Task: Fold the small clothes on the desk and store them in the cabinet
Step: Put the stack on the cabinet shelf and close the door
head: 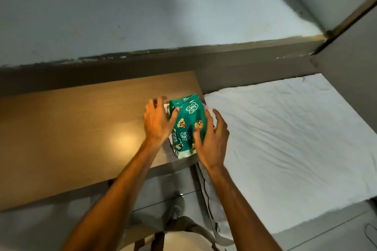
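Near the centre of the frame, a small green garment (188, 126) printed with cartoon chipmunk faces and white lettering lies folded at the right end of the wooden surface (81, 128), close to its near edge. It sits on top of a pale, whitish piece of cloth (182, 154) whose edges show along its left side and its near end. The left hand (158, 121) is spread flat with the fingers apart, its palm facing down over the left edge of the garment; the thumb lies against the green fabric while the other fingers reach past it toward the wall, and it grips nothing. The right hand (211, 138) is likewise open, fingers loosely curved and apart, resting on or just above the right side of the garment with the thumb on the print; whether the palm presses the cloth cannot be told. Both bare forearms run up from the lower middle of the frame. Just beside the surface, filling the right of the frame, lies a bed with a wrinkled white sheet (285, 132). A pale blue wall (142, 10) fills the upper part of the frame, with a dark grey band (142, 63) along its base behind the surface. A bright reflection of light shows on the wood left of the hands.
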